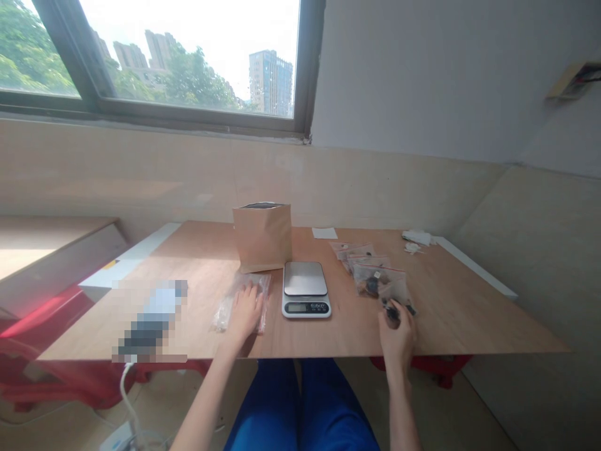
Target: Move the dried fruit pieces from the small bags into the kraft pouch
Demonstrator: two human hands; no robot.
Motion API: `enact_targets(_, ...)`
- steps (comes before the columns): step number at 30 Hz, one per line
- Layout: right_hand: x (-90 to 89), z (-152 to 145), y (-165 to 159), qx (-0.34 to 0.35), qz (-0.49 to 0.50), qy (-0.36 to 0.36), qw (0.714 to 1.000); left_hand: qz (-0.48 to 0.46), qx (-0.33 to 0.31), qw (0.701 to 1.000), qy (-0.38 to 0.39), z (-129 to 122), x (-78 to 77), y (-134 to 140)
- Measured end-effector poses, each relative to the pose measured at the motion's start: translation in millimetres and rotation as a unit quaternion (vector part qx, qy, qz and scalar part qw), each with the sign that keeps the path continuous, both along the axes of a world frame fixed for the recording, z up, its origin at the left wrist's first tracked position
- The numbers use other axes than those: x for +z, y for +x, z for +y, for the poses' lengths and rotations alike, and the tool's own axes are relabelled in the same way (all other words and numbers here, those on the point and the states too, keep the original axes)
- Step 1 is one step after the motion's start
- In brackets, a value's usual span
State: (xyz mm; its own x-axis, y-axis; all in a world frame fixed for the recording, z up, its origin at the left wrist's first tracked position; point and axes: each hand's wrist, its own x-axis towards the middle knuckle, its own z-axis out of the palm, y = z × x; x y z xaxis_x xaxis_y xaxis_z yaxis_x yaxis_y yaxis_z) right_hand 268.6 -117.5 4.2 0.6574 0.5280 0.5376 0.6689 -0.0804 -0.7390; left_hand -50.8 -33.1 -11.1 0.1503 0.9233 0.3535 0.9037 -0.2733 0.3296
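Note:
My left hand (247,308) lies with its fingers extended over a pile of clear plastic bags (226,307) left of the scale. My right hand (398,332) is closed, its fingers pinching a small clear zip bag (397,289) with dark pieces inside. That bag is the nearest of several overlapping zip bags (369,270) fanned out on the right; they hold small dark items too small to name. Between my hands stands a digital kitchen scale (305,285) with a bare metal plate. Behind it a brown kraft paper pouch (263,239) stands upright, its top open.
A blurred-out, phone-like object (153,319) lies on the left of the wooden table (338,338), a white cable (126,391) hanging below. A white paper (325,233) and crumpled white scraps (416,241) lie at the back. Red stools (51,351) stand below.

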Motion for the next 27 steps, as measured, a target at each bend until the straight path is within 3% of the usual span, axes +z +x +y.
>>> enact_targets(4, 18.5, -16, -2, -0.038, 0.220, 0.097, 0.970, -0.195, -0.058, 0.979, -0.015, -25, 42.8, 25)
enact_targets(9, 47.5, -22, -20, -0.030, 0.353, 0.148, 0.923, -0.364, -0.240, 0.888, -0.145, -68, 103.6, 67)
enact_targets(12, 63.6, -23, -47, 0.030, 0.423, 0.133, 0.896, -0.434, -0.291, 0.826, -0.211, -82, 122.2, 85)
enact_targets(14, 70.7, -24, -68, 0.102, 0.436, 0.108, 0.887, -0.475, -0.305, 0.789, -0.242, -84, 124.9, 94)
enact_targets(16, 75.2, -27, -86, 0.175, 0.384, 0.091, 0.902, -0.513, -0.280, 0.768, -0.261, -80, 121.8, 97)
enact_targets(19, 80.6, -33, -104, 0.285, 0.241, 0.059, 0.926, -0.583, -0.200, 0.734, -0.287, -71, 112.2, 93)
enact_targets(22, 86.0, -38, -113, 0.406, 0.080, 0.014, 0.910, -0.642, -0.153, 0.691, -0.296, -64, 104.8, 81)
enact_targets(27, 88.0, -39, -117, 0.473, -0.056, -0.042, 0.878, -0.622, -0.131, 0.711, -0.301, -60, 106.4, 60)
